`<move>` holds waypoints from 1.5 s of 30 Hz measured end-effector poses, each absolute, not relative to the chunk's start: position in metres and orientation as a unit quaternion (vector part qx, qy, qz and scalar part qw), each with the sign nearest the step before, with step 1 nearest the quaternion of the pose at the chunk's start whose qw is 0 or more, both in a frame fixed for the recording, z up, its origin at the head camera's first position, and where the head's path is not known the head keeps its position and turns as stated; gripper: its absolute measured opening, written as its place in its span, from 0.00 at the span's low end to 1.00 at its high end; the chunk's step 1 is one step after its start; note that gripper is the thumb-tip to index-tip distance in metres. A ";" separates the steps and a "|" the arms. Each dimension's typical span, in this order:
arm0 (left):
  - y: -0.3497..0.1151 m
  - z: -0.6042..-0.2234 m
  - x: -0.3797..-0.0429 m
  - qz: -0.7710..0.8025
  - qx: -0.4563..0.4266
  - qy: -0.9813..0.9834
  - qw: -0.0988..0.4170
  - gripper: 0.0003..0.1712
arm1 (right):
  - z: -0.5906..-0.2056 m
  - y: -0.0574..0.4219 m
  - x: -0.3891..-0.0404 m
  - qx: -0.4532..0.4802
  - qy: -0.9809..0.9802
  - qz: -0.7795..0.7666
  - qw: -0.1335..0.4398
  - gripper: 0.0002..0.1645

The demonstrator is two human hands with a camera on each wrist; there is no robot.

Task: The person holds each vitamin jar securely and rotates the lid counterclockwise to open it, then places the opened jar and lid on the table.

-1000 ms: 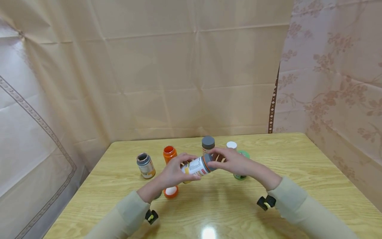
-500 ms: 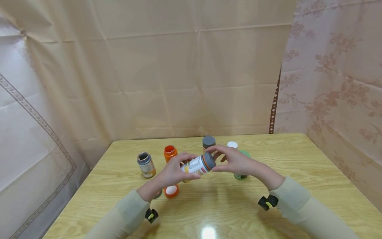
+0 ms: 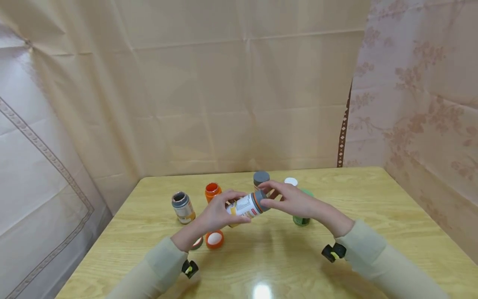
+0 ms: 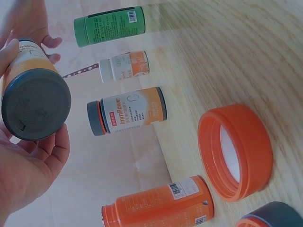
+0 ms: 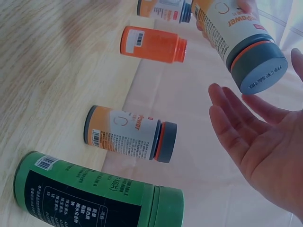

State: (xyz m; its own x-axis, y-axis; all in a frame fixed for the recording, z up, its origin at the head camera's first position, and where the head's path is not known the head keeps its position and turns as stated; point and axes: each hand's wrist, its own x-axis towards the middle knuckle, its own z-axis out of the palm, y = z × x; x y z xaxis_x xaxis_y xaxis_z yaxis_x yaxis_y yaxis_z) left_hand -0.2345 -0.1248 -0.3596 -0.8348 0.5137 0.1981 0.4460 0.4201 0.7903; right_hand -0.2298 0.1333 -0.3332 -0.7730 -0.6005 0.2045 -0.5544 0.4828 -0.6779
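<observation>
My left hand [image 3: 220, 214] grips a white and yellow supplement bottle [image 3: 244, 207], tilted and held above the table. The bottle's dark grey cap [image 5: 260, 68], above an orange ring, is on and points toward my right hand [image 3: 295, 201]. Around that cap the right fingers are spread and bent slightly; in the right wrist view a gap shows between the palm side and the cap. From the left wrist view the bottle's dark base [image 4: 37, 105] faces the camera, with the left fingers wrapped about its side.
Behind stand a grey-capped bottle [image 3: 261, 177], a white-capped bottle [image 4: 125, 66] and a green canister [image 5: 99, 194]. Leftward are an uncapped orange bottle [image 3: 213, 190] and an uncapped white bottle [image 3: 184, 207]. An orange cap [image 3: 214, 239] and a grey cap [image 4: 274, 217] lie near the left forearm.
My right fingers opened away from the cap half a second ago, and the thumb has since come back toward it. The left hand and its bottle have stayed nearly still.
</observation>
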 end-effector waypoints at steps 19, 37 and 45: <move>-0.128 -0.358 -0.230 0.462 0.300 0.833 0.048 0.31 | -0.332 0.134 -0.224 -0.352 0.853 -0.385 0.034 0.28; -0.130 -0.358 -0.228 0.463 0.296 0.834 0.048 0.32 | -0.328 0.132 -0.223 -0.334 0.858 -0.390 0.029 0.30; -0.130 -0.357 -0.227 0.463 0.295 0.834 0.051 0.32 | -0.328 0.129 -0.222 -0.319 0.877 -0.358 0.045 0.28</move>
